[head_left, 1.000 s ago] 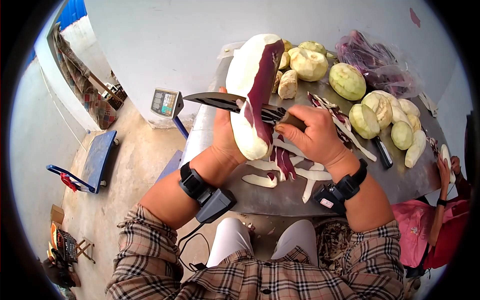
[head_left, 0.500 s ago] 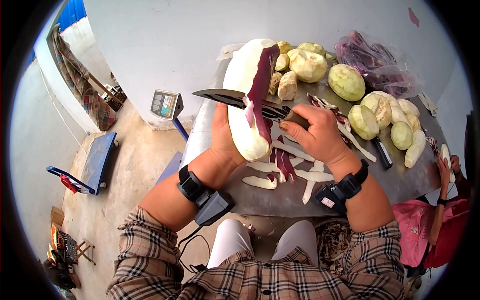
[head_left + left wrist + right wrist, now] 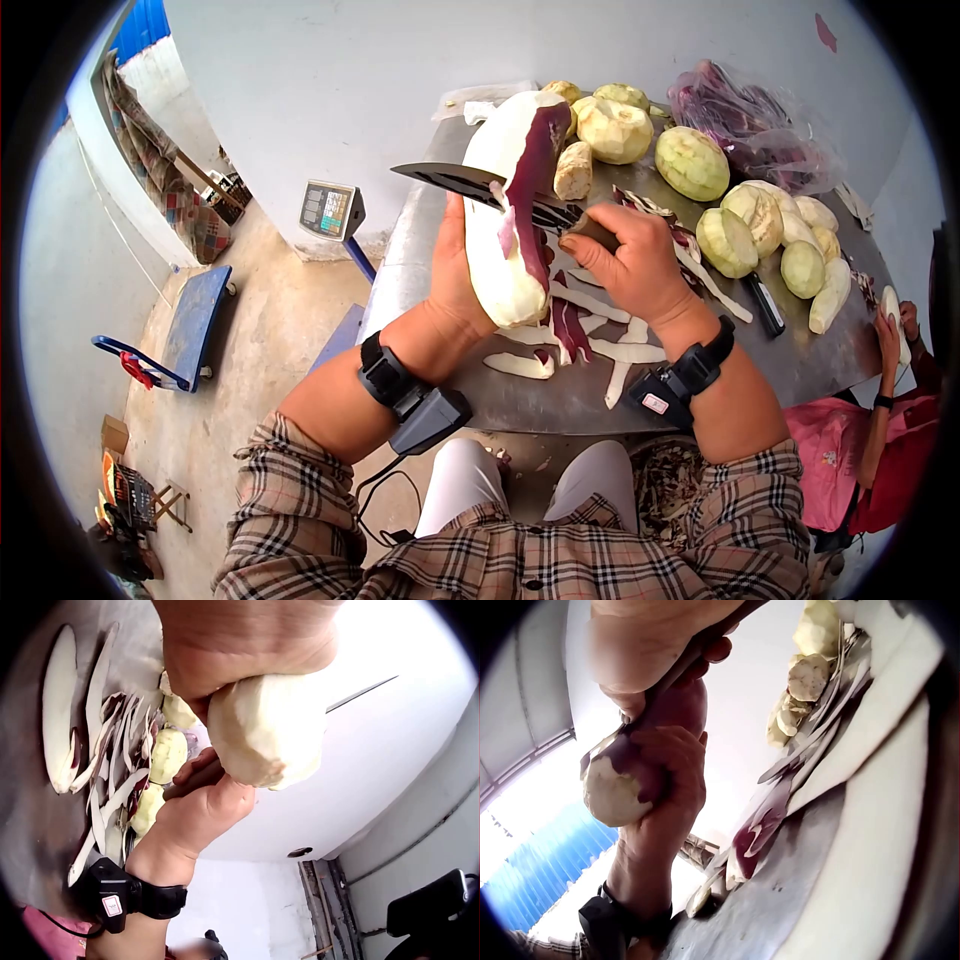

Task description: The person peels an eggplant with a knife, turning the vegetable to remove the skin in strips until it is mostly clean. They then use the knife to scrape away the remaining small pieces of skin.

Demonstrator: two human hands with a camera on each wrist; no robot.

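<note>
A large, long eggplant (image 3: 490, 245), mostly peeled to white flesh with a strip of purple skin down its right side, is held up over the table by my left hand (image 3: 452, 265), which grips it from below and the left. My right hand (image 3: 640, 262) grips the handle of a knife (image 3: 440, 178). The dark blade lies across the eggplant, its tip out past the left side, and a flap of cut peel (image 3: 507, 225) hangs at the edge. In the left wrist view the peeled end of the eggplant (image 3: 262, 739) faces the camera.
Strips of peel (image 3: 570, 330) lie on the metal table (image 3: 440, 390) below. Peeled vegetables (image 3: 692, 163), a black-handled knife (image 3: 766, 305) and a plastic bag (image 3: 745, 125) of purple vegetables are at the right. Another person's hand (image 3: 888, 335) holds a pale piece at the right edge.
The eggplant's far end has come lower and leans more to the right. The knife has slid up along the eggplant, away from my body, and the loose peel flap has grown longer.
</note>
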